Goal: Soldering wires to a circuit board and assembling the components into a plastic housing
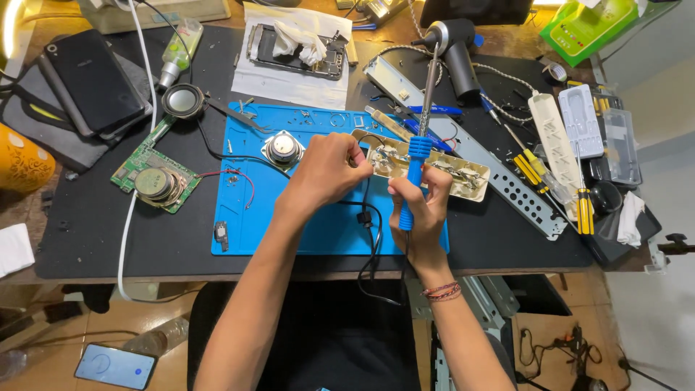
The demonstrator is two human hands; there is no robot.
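**Clutter crowds a repair table**

A green circuit board with a round speaker lies left of the blue mat. Stacked dark phones sit far left; yellow-handled screwdrivers and a white power strip lie right.

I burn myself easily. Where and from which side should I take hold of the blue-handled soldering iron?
Grip the soldering iron by its blue ribbed handle, low near the cord end, as the right hand does, coming from the near side. The bare metal shaft points up and away over the open cream casing.

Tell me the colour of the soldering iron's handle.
Blue, on the soldering iron in the right hand; head view.
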